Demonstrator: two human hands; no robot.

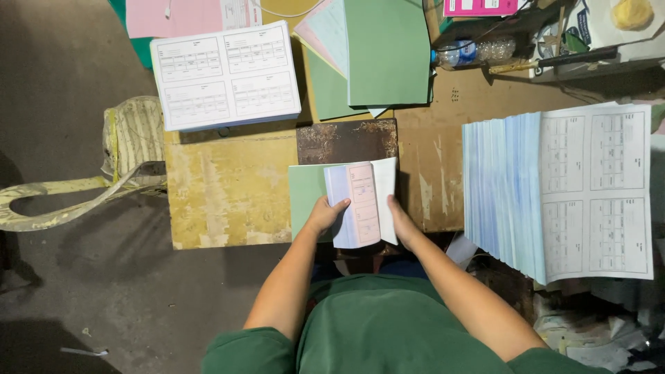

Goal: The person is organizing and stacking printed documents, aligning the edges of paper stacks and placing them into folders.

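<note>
My left hand and right hand clasp the booklet by its edges. That squares its pages over the green sheet.

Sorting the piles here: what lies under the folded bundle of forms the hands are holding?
A green sheet shows under the bundle of forms, jutting out left of the left hand. Its right part and the table beneath are covered.

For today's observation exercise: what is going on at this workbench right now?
A person in a green shirt holds a small folded bundle of sheets with both hands: the left hand grips its left edge, the right hand steadies its right side. It sits over a green sheet on the worn wooden table. A fanned stack of printed forms lies to the right, another stack and green covers farther up.
</note>
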